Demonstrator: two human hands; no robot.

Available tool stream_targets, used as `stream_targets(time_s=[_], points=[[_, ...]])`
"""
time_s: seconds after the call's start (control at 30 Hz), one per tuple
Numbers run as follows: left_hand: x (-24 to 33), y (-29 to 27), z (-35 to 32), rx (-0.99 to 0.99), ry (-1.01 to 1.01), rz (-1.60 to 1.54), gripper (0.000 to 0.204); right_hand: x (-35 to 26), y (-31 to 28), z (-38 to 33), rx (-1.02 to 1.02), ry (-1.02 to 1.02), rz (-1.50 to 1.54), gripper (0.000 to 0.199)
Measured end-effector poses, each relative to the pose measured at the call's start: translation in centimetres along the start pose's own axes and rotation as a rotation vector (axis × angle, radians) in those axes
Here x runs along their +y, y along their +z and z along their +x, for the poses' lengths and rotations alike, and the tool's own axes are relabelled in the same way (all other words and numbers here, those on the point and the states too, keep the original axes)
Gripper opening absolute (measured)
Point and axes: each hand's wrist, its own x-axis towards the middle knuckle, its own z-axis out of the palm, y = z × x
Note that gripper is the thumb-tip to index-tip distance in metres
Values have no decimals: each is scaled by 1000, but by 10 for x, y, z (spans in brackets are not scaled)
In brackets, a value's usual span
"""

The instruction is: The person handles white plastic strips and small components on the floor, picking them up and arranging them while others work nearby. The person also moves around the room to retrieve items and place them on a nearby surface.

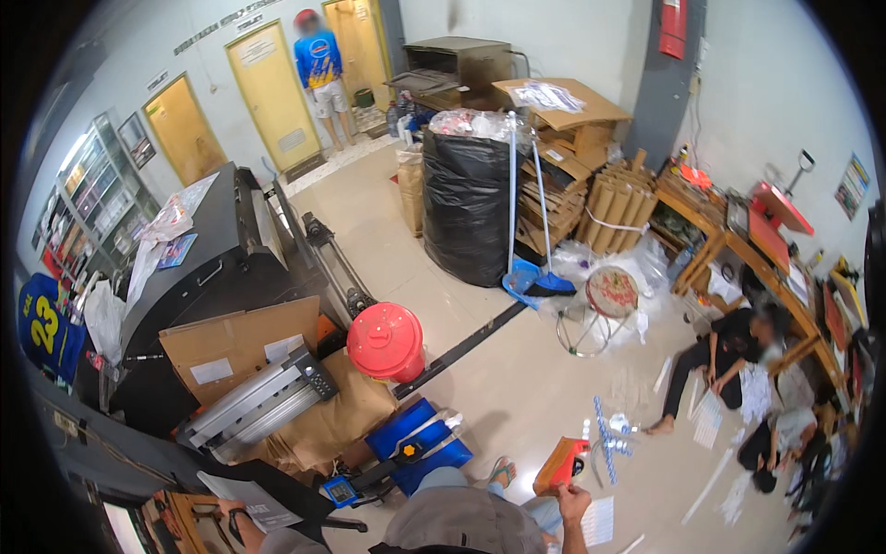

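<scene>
Nearest to us, our right hand (574, 503) has its fingers closed on the near end of an orange box (554, 467), which is up in front of our knees, over the floor. We think the box is light, because one hand holds it up. Its sides look flat and a bit stiff, like card, so they may bend if we squeeze hard. The front catches the light, so it could be slippery. A good place to hold it seems to be the end by our thumb, or both long sides. Our left hand (229, 510) is far over on our left, at the edge of a grey board (251, 499). We cannot tell if it grips the board or only touches it. The board looks thin, stiff and wide, so we would take it by its edges. A white sheet (600, 521) lies on the floor beside our right hand. A bit farther off are blue strips (604, 439), then a red bucket (380, 338) with its lid on, and past that a big black bag (467, 212).
</scene>
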Motion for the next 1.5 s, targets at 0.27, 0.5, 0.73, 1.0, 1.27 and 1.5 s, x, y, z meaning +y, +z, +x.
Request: stream_targets(time_s=[0.27,0.5,0.73,1.0,1.27,1.5], points=[[139,13,-66,-137,-10,65,44,62,30,136,-56,66,-449,53],[347,193,-153,-334,371,-93,39,-24,92,276,-297,8,-445,53],[555,308,-260,-634,399,-318,35,-191,219,474,-503,-155,-508,57],[794,276,-260,-686,511,-660,45,-460,403,613,-579,-267,-294,54],[936,302,-206,-496,302,-684,48,-719,606,663,-936,-360,-152,43],[1026,282,-157,-304,115,-752,45,-923,763,663,-1170,-908,-252,41]])
